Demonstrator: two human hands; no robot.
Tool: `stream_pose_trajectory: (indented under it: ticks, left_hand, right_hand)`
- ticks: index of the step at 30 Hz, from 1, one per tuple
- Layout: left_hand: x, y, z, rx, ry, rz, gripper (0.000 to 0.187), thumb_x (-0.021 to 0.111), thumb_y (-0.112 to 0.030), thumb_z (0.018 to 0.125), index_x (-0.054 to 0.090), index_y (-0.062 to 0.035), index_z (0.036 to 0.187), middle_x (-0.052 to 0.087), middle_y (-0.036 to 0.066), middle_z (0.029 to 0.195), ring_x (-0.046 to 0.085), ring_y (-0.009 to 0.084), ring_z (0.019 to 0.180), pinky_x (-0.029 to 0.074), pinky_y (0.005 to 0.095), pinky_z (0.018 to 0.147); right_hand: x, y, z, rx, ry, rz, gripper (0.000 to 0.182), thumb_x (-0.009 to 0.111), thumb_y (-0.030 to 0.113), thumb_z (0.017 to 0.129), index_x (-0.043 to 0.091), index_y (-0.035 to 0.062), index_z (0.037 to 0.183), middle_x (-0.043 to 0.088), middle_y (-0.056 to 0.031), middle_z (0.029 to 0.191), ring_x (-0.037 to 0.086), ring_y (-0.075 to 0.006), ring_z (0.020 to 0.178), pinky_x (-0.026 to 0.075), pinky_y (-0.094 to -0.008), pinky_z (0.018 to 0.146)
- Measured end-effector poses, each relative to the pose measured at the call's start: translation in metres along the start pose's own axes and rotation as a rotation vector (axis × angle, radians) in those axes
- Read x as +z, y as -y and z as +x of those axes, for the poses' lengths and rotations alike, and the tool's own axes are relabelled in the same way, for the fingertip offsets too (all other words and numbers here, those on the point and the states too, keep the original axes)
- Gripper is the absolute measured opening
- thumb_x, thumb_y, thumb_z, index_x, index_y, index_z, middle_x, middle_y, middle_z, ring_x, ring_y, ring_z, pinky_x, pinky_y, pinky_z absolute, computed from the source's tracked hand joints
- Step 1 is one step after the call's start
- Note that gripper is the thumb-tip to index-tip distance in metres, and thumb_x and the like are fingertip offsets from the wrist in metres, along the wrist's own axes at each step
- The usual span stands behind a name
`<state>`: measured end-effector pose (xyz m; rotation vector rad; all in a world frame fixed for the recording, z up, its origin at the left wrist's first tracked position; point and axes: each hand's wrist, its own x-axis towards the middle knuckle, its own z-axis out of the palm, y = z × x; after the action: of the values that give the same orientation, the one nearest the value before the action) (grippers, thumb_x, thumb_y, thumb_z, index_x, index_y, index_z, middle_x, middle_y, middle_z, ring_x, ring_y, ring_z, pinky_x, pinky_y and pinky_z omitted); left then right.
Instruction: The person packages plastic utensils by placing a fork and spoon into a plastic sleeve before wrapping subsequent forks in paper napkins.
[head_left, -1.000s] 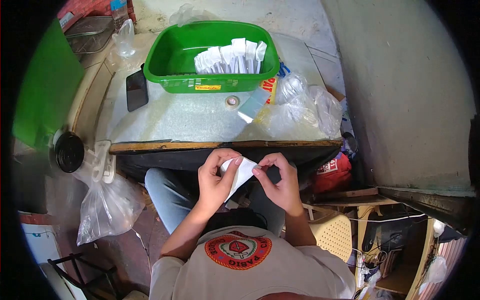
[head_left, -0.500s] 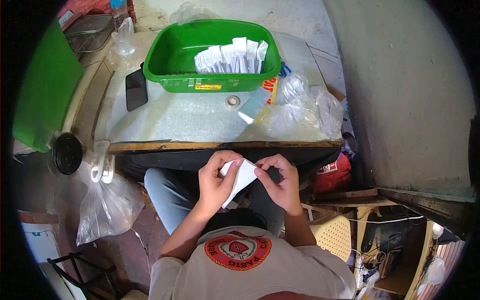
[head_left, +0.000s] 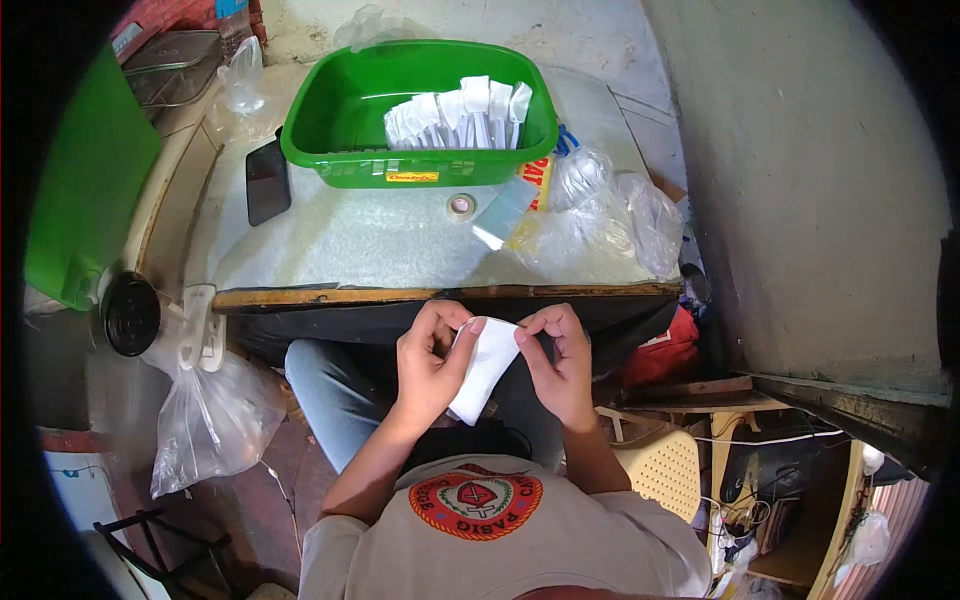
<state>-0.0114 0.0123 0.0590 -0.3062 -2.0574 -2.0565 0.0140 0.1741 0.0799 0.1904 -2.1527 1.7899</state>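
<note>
A folded white paper napkin (head_left: 487,368) hangs between my hands above my lap, just in front of the table edge. My left hand (head_left: 432,358) pinches its upper left corner between thumb and fingers. At the upper right corner, my right hand (head_left: 560,362) pinches it between thumb and forefinger. The lower end of the napkin slants down to the left. On the table, a green basin (head_left: 420,172) holds a row of several slim white bundles (head_left: 468,112) with wider white tops, leaning side by side.
On the table lie a black phone (head_left: 267,182), a small tape roll (head_left: 460,206), a flat clear packet (head_left: 503,215) and crumpled plastic bags (head_left: 590,225). A clear plastic bag (head_left: 215,425) hangs from a white clip (head_left: 202,330) at the left. A wall (head_left: 790,190) rises at the right.
The napkin has turned from a diagonal, pointed shape to a broader, flatter face. My fingers have shifted slightly at its upper corners, and both hands still hold it.
</note>
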Motion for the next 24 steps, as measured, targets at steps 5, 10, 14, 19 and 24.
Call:
stream_pose_trajectory:
  ticks: [5,10,14,19,24]
  left_hand:
    - [0.002,-0.002,0.001,-0.055,0.003,-0.071,0.011,0.065,-0.003,0.091,0.055,-0.0019,0.093,0.051,-0.004,0.065,0.039,-0.0016,0.056,0.027,0.0187,0.047]
    - [0.005,0.0,0.0,-0.057,-0.023,-0.152,0.01,0.064,-0.003,0.092,0.054,-0.0018,0.094,0.052,-0.004,0.067,0.041,-0.0012,0.057,0.029,0.0178,0.048]
    - [0.007,-0.002,-0.001,-0.05,-0.015,-0.184,0.01,0.063,-0.004,0.093,0.054,-0.002,0.096,0.053,-0.003,0.07,0.043,-0.0014,0.06,0.03,0.0171,0.05]
    - [0.003,0.001,0.0,-0.072,0.017,-0.19,0.012,0.063,-0.003,0.093,0.053,-0.0016,0.099,0.055,-0.002,0.073,0.045,-0.0012,0.063,0.032,0.0167,0.052]
    - [0.004,-0.007,-0.001,-0.091,0.067,-0.352,0.022,0.061,0.003,0.091,0.051,-0.0004,0.111,0.061,0.002,0.08,0.049,0.0007,0.065,0.036,0.0172,0.057]
  right_hand:
    - [0.0,0.0,0.002,-0.058,0.108,0.049,0.012,0.061,-0.006,0.087,0.056,0.0003,0.096,0.059,-0.0096,0.095,0.06,-0.0143,0.086,0.048,-0.0261,0.078]
    - [0.003,0.005,0.0,-0.028,0.24,0.06,0.013,0.061,-0.005,0.088,0.06,0.001,0.1,0.056,-0.0091,0.105,0.057,-0.0153,0.096,0.046,-0.0272,0.084]
    - [0.005,-0.001,-0.003,-0.008,0.318,0.058,0.02,0.061,-0.004,0.088,0.063,0.0017,0.108,0.053,-0.0077,0.112,0.056,-0.0153,0.104,0.045,-0.0271,0.089]
    - [0.006,0.006,-0.003,0.017,0.236,0.082,0.023,0.061,-0.006,0.088,0.064,0.0027,0.109,0.053,-0.0071,0.112,0.056,-0.0129,0.1,0.046,-0.0241,0.083]
    - [0.005,0.005,-0.003,0.017,0.169,0.138,0.023,0.061,-0.008,0.087,0.064,0.002,0.108,0.052,-0.0073,0.113,0.056,-0.0111,0.098,0.046,-0.0223,0.079]
